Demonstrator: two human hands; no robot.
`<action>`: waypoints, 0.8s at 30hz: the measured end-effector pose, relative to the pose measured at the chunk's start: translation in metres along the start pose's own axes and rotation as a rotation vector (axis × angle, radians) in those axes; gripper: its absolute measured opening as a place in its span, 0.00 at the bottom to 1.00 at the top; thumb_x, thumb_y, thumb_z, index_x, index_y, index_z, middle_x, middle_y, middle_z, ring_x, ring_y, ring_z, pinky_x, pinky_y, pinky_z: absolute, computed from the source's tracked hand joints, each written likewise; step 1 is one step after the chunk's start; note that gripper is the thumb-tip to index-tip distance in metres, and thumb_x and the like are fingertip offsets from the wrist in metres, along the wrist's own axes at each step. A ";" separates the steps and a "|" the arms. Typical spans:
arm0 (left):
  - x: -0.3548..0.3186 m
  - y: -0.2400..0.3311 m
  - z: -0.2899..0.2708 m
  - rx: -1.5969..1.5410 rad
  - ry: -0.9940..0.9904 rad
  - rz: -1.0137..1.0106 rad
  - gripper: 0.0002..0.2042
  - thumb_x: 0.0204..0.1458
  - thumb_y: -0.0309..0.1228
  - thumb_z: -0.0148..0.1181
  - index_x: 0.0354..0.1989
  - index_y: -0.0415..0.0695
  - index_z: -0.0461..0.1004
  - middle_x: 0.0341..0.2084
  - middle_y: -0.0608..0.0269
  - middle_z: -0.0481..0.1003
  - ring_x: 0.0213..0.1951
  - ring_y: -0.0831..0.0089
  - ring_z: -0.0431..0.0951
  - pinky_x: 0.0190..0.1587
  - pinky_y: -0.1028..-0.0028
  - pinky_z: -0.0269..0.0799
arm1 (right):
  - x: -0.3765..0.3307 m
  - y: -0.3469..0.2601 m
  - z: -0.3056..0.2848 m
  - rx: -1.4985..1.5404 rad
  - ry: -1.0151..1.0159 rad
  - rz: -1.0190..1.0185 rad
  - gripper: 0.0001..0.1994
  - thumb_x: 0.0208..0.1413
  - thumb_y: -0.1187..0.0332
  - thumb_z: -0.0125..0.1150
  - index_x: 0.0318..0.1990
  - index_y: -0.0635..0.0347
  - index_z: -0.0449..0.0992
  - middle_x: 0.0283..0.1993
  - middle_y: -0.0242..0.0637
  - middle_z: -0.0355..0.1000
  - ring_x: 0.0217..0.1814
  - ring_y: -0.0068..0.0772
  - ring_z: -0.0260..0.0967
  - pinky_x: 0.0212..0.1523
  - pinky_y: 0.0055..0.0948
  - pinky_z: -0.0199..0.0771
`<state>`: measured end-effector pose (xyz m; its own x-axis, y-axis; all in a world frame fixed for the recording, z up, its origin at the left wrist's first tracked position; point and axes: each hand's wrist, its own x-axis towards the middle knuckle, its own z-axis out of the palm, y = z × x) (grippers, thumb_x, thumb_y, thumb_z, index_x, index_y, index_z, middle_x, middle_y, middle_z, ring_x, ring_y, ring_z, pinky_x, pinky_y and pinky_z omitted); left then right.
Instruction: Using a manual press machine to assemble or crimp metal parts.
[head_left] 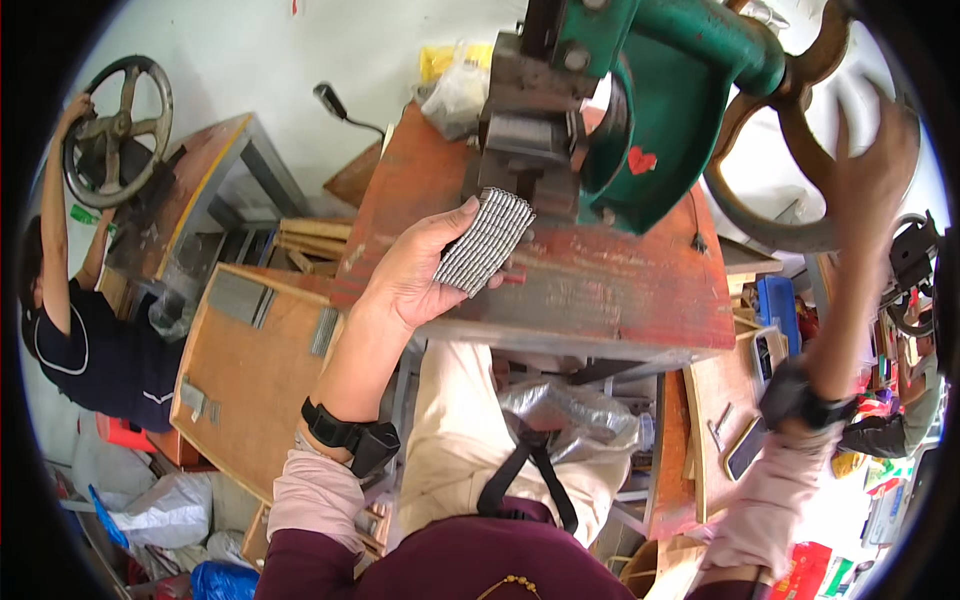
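Note:
My left hand (410, 260) grips a stack of thin grey metal strips (485, 243), thumb on top and fingers beneath. Its ribbed face is turned toward me, just in front of the dark metal die block (527, 160) of a green hand press (690, 110). At the upper right, my right hand (880, 150) is raised beside the curved rim of the press's large wheel (735, 185). Motion blurs that hand, but thumb and fingers look apart with nothing between them; whether it touches the wheel I cannot tell.
The press stands on a worn red-brown wooden bench (600, 290). At left, a wooden tray (265, 365) bears metal pieces; beyond it a person (100, 340) holds another handwheel (118, 130). A wooden board with a phone (745, 448) lies at right, near a blue bin (778, 308).

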<state>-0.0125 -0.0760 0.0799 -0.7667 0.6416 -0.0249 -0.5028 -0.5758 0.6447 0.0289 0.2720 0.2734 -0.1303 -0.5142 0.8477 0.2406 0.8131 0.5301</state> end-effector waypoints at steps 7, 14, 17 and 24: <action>-0.034 -0.050 -0.002 -0.156 0.026 -0.078 0.17 0.57 0.36 0.51 0.48 0.36 0.67 0.39 0.51 0.74 0.32 0.64 0.78 0.29 0.67 0.77 | -0.264 -0.160 -0.004 0.470 -0.834 0.573 0.18 0.55 0.60 0.55 0.43 0.68 0.70 0.47 0.55 0.64 0.52 0.54 0.59 0.51 0.45 0.60; -0.033 -0.093 0.004 -0.123 -0.067 -0.163 0.20 0.58 0.39 0.48 0.52 0.36 0.63 0.43 0.47 0.71 0.37 0.60 0.76 0.32 0.66 0.75 | -0.264 -0.167 -0.001 0.450 -0.919 0.639 0.21 0.55 0.54 0.51 0.43 0.66 0.71 0.45 0.57 0.65 0.50 0.57 0.60 0.51 0.45 0.61; -0.029 -0.108 0.014 -0.143 -0.039 -0.206 0.20 0.58 0.39 0.48 0.51 0.35 0.64 0.42 0.47 0.72 0.37 0.60 0.76 0.32 0.66 0.75 | -0.263 -0.169 -0.004 0.429 -0.901 0.621 0.21 0.54 0.53 0.52 0.41 0.65 0.71 0.44 0.56 0.65 0.49 0.56 0.61 0.50 0.45 0.62; -0.013 -0.139 0.034 -0.112 -0.057 -0.275 0.20 0.58 0.39 0.48 0.50 0.34 0.65 0.41 0.47 0.72 0.35 0.61 0.76 0.31 0.67 0.73 | -0.258 -0.170 -0.007 0.441 -0.923 0.662 0.22 0.54 0.51 0.51 0.39 0.66 0.71 0.44 0.53 0.65 0.51 0.53 0.60 0.50 0.44 0.62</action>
<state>0.0809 0.0133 0.0164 -0.5737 0.8066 -0.1422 -0.7317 -0.4267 0.5316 0.0284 0.2646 -0.0357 -0.7842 0.2765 0.5555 0.1960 0.9598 -0.2011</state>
